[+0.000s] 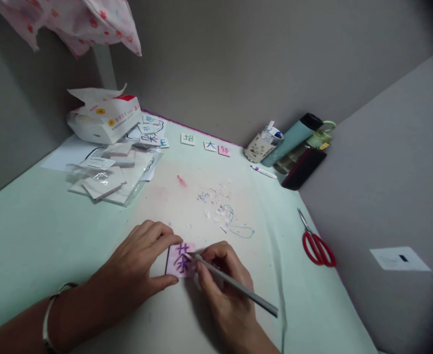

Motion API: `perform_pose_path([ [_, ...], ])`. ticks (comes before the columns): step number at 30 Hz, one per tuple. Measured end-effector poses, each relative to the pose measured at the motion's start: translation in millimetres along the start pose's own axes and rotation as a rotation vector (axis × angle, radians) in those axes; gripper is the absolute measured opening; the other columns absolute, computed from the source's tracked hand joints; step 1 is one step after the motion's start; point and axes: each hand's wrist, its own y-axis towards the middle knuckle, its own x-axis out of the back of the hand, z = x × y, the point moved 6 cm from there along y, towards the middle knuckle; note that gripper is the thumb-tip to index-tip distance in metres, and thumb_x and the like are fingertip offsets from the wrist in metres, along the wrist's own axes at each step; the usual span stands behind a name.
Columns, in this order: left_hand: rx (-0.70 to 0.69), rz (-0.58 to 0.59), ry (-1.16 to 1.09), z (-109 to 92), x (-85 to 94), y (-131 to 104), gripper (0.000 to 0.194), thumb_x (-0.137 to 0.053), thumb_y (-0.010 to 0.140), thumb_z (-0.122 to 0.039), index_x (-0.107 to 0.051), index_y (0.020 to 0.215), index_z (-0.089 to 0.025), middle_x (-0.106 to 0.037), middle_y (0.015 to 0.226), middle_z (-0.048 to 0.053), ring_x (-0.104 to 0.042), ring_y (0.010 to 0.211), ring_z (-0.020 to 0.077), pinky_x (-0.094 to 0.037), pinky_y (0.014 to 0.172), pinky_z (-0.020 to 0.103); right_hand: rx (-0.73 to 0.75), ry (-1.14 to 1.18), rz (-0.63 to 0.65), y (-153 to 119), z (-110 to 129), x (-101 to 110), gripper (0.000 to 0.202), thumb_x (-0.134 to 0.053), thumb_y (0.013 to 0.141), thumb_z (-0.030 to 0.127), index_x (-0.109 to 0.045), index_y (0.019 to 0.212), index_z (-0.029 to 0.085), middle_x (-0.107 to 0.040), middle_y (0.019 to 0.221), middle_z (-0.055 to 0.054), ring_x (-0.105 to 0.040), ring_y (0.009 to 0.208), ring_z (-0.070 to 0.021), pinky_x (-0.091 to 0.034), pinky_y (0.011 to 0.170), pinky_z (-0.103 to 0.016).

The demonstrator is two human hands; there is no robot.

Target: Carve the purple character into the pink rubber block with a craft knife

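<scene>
A small pink square tile (171,265) with a purple character drawn on it lies near the front middle of the table. My left hand (142,260) grips its left side, fingers at the top corner and thumb at the lower edge. In my right hand (227,285) is a slim grey pen-like tool (246,291), its pointed tip on or just over the character. Something pale, partly hidden, shows under the right fingers beside the tile.
Bagged tiles (106,182) and a tissue pack (109,118) are at the left back. Lettered tiles (187,139) line the back. A pen cup (259,147), bottles (293,137), purple marker (263,172) and red scissors (317,246) stand or lie right. White scraps (214,211) dot the middle.
</scene>
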Motion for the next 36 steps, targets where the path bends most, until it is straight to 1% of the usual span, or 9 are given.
perform_pose_path([
  [3,-0.007,-0.027,0.007,-0.1,0.4,0.8,0.06,-0.085,0.075,-0.007,-0.057,0.124,-0.027,-0.062,0.114,0.002,-0.056,0.111,0.028,-0.042,0.095,0.04,0.049,-0.073,0.027,0.9,2.2,-0.7,0.009,-0.06,0.098,0.023,-0.064,0.09,0.023,-0.063,0.077,0.0,-0.054,0.062,-0.014,-0.042,0.055,-0.026],
  [5,-0.015,-0.036,0.01,0.3,0.0,1.1,0.06,-0.086,0.074,-0.007,-0.058,0.123,-0.026,-0.062,0.114,0.002,-0.057,0.109,0.0277,-0.043,0.094,0.039,0.09,-0.091,0.05,2.8,6.3,-0.9,0.012,-0.059,0.1,0.023,-0.067,0.091,0.024,-0.065,0.08,-0.001,-0.057,0.068,-0.0145,-0.045,0.061,-0.026],
  [7,-0.02,-0.039,0.011,1.0,-0.9,1.3,0.061,-0.086,0.072,-0.007,-0.058,0.123,-0.027,-0.062,0.113,0.001,-0.057,0.108,0.0275,-0.043,0.093,0.039,0.094,-0.091,0.058,5.0,8.8,-0.9,0.013,-0.059,0.1,0.024,-0.068,0.091,0.024,-0.066,0.082,-0.002,-0.059,0.07,-0.0146,-0.046,0.063,-0.026],
  [10,-0.021,-0.048,0.015,2.0,-1.8,1.3,0.063,-0.086,0.071,-0.007,-0.058,0.122,-0.028,-0.062,0.113,0.001,-0.057,0.108,0.0275,-0.043,0.092,0.039,0.053,-0.096,0.04,6.7,8.4,-1.1,0.012,-0.058,0.099,0.024,-0.066,0.091,0.023,-0.065,0.078,0.0,-0.057,0.064,-0.0132,-0.044,0.057,-0.024],
  [14,0.001,-0.041,-0.002,2.6,-2.5,1.5,0.065,-0.087,0.068,-0.005,-0.059,0.121,-0.029,-0.062,0.112,0.001,-0.057,0.107,0.0276,-0.043,0.091,0.039,0.016,-0.081,0.025,5.5,5.5,-3.7,0.013,-0.057,0.097,0.025,-0.059,0.085,0.023,-0.06,0.067,0.003,-0.051,0.053,-0.0113,-0.04,0.049,-0.022],
  [21,0.005,-0.028,-0.011,2.5,-1.4,1.5,0.065,-0.088,0.067,-0.005,-0.06,0.12,-0.029,-0.064,0.112,0.001,-0.058,0.104,0.0284,-0.044,0.088,0.041,0.05,-0.119,0.028,3.9,4.5,-6.4,0.015,-0.055,0.1,0.026,-0.058,0.085,0.022,-0.062,0.069,0.0,-0.051,0.054,-0.0119,-0.041,0.051,-0.024],
  [24,-0.005,-0.04,-0.007,2.6,-0.2,2.2,0.064,-0.089,0.066,-0.007,-0.06,0.119,-0.028,-0.064,0.111,0.001,-0.058,0.103,0.0286,-0.044,0.087,0.04,0.064,-0.136,0.015,4.5,3.5,-6.9,0.014,-0.056,0.098,0.024,-0.059,0.084,0.023,-0.063,0.069,0.001,-0.052,0.055,-0.0119,-0.043,0.052,-0.023],
  [30,0.0,-0.027,0.0,4.2,-1.6,3.5,0.063,-0.089,0.067,-0.009,-0.061,0.119,-0.028,-0.064,0.111,0.001,-0.058,0.103,0.0289,-0.044,0.087,0.04,0.082,-0.161,0.0,6.4,1.0,-8.8,0.015,-0.058,0.096,0.022,-0.058,0.081,0.023,-0.063,0.068,0.001,-0.054,0.054,-0.0116,-0.043,0.052,-0.022],
  [36,0.01,-0.023,0.006,4.1,-2.4,4.4,0.062,-0.089,0.067,-0.007,-0.061,0.118,-0.028,-0.064,0.111,0.001,-0.058,0.103,0.0284,-0.044,0.088,0.041,0.083,-0.173,0.018,4.7,1.3,-9.9,0.016,-0.057,0.098,0.022,-0.056,0.082,0.023,-0.06,0.068,0.002,-0.051,0.054,-0.0115,-0.04,0.051,-0.023],
])
